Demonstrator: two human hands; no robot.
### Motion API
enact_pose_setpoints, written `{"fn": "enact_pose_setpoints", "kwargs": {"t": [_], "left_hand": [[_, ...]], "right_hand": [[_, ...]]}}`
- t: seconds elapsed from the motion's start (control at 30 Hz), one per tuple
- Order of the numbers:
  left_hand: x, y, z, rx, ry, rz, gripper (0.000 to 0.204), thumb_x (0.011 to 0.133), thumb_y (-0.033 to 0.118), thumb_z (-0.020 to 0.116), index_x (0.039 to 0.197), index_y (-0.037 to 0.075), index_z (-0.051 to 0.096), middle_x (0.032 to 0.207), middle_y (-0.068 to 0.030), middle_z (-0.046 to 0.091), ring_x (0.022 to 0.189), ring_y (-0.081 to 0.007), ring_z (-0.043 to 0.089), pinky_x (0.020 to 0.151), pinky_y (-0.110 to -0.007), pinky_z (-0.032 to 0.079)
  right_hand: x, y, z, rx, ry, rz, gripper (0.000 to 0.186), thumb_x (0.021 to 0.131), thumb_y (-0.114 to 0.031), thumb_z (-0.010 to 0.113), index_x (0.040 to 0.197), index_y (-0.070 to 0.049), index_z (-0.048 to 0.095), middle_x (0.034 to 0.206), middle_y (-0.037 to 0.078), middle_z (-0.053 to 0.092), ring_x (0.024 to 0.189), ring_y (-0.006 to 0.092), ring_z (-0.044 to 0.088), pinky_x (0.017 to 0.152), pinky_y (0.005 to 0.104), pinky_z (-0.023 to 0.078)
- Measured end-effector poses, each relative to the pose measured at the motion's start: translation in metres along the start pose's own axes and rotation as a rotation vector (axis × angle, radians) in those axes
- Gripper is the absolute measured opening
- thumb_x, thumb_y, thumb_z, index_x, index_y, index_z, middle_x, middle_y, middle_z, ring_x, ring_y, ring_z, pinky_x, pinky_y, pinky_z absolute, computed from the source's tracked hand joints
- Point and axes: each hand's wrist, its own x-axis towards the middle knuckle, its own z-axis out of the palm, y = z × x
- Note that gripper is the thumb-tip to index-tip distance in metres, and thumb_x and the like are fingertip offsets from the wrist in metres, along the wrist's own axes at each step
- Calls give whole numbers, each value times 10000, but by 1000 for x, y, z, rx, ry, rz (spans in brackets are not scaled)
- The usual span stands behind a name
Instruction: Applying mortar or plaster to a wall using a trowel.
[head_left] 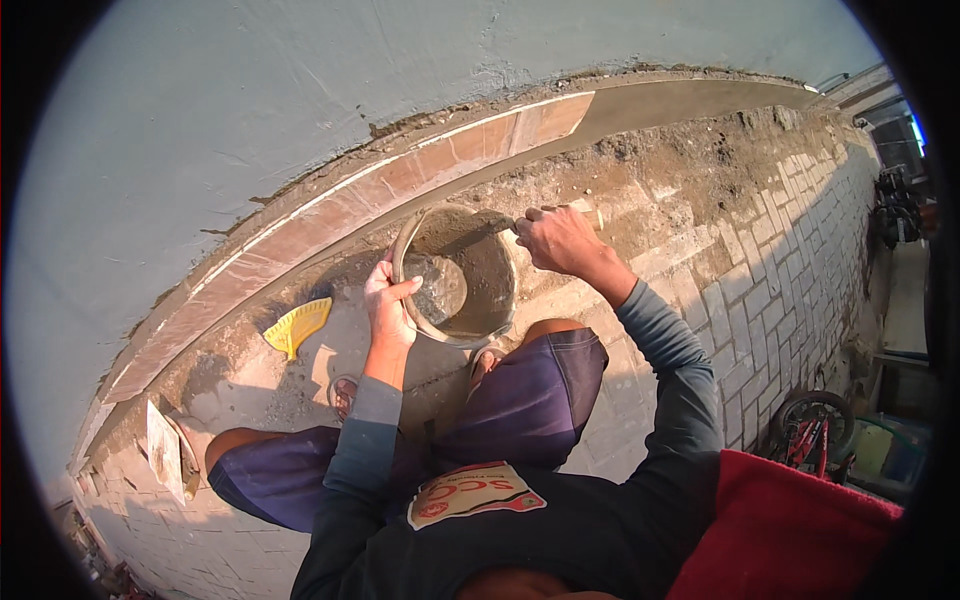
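A cement-stained bucket [475, 310] is in front of me, with grey mortar coating part of its inside. My left hand [392, 298] grips its rim on the left side, thumb over the edge. My right hand [548, 238] is closed on a trowel [480, 225], whose mortar-coated blade reaches over the back right of the bucket's opening. A yellow plastic scoop-like piece [298, 322] lies on the dusty ground left of the bucket.
A grey wall [250, 100] with a tiled base strip [430, 160] runs along the far side. Loose dirt [700, 160] borders the paving [760, 310]. A board [163, 445] is at lower left, a red bicycle [815, 440] at right, red cloth [770, 520] behind my right arm.
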Motion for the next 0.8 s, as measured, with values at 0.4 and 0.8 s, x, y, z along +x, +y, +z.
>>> {"fn": "enact_pose_setpoints", "kwargs": {"t": [0.4,0.8], "left_hand": [[16,31,99,77,-350,168,238,572,-75,566,798,-4,538,1312,-164,599,768,-94,512,697,-217,425],[28,-17,120,189,-561,68,185,532,-20,534,659,12,404,1299,-195,619,958,-199,546,868,-271,415]], "right_hand": [[-13,-32,-27,-156,98,275,158,855,-121,559,864,14,640,781,240,662,743,428,678,640,501,554],[-70,-59,-32,966,-356,942,322,987,-281,561,901,12,663,682,14,562,573,108,533,510,272,442]]}}
